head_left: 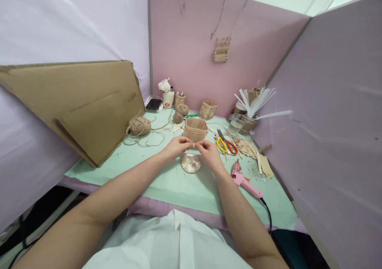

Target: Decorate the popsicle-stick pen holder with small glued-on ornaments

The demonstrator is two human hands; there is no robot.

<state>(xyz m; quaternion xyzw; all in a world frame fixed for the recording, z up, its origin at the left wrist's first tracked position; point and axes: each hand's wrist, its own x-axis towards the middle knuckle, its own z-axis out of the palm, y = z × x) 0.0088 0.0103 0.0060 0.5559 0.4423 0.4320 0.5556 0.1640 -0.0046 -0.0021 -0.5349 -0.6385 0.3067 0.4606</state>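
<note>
My left hand (178, 147) and my right hand (208, 151) meet in front of a small woven-looking basket (195, 133) made of brown strips. Between their pinched fingertips is a tiny pale piece (193, 145), too small to name; it may be a bit of wood or twine. Both hands are closed on it, thumbs and forefingers together. Just below them a round marbled disc (190, 163) lies on the green table cover. To the right sit scissors with red handles (232, 147) and a tool with yellow handles (221, 145).
A pink glue gun (246, 184) with a cord lies at the right. Wood strips (264, 164), a plastic cup (236, 124) and white sticks (253, 102) stand behind it. At left are a twine ball (139, 125) and a leaning cardboard sheet (98, 110). Another basket (208, 109) stands farther back.
</note>
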